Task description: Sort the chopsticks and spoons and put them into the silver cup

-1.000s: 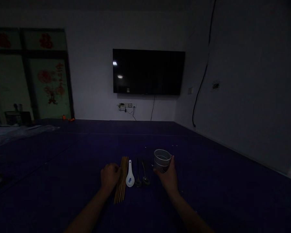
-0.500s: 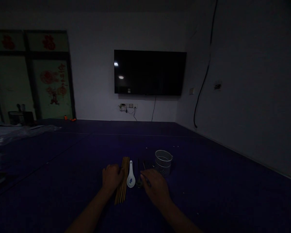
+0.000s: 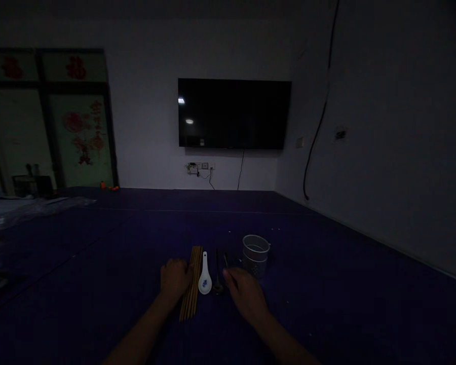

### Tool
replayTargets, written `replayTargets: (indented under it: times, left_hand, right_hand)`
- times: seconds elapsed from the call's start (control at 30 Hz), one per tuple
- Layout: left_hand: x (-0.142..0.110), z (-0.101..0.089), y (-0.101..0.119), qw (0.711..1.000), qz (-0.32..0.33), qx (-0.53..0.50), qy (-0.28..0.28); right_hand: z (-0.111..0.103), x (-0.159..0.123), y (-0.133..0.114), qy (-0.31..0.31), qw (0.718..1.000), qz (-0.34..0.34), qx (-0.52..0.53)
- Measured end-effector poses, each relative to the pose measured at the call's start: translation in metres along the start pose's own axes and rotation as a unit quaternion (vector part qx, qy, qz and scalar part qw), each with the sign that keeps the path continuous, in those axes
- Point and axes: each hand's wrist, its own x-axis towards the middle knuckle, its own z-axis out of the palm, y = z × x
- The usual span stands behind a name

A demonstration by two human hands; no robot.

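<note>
Several wooden chopsticks (image 3: 192, 294) lie side by side on the purple surface. My left hand (image 3: 175, 279) rests at their left side, its thumb apart from the loosely bent fingers and touching the outer chopstick. A white ceramic spoon (image 3: 204, 282) with a blue mark lies just right of the chopsticks, and beside it a dark metal spoon (image 3: 218, 287). My right hand (image 3: 247, 294) pinches the near end of a slim metal utensil (image 3: 225, 259); its kind is hidden by the fingers. Behind that hand stands a grey perforated utensil holder (image 3: 256, 256).
Small white bits (image 3: 275, 229) are scattered on the purple surface (image 3: 110, 284). Clear plastic sheeting (image 3: 41, 205) lies at the left, with orange objects (image 3: 108, 186) at the far edge. A television (image 3: 234, 114) hangs on the far wall; a black cable (image 3: 319, 126) runs down the right wall.
My right hand has shifted slightly right, away from the metal spoon, whose bowl now shows more fully. My left hand stays by the chopsticks.
</note>
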Motion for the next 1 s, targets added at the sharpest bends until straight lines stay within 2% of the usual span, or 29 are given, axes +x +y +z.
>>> replayTargets:
  times: [0.4,1.0]
  left_hand:
    - [0.0005,-0.0024,0.0008,1.000,0.001,0.010,-0.024]
    - [0.0043,-0.0014,-0.0046,0.999,0.035,0.032,-0.024]
  right_hand:
    - [0.0012,-0.0001,0.0007,-0.003,1.000,0.016,0.013]
    - [-0.0010,-0.0004,-0.0022,-0.003,1.000,0.021,0.009]
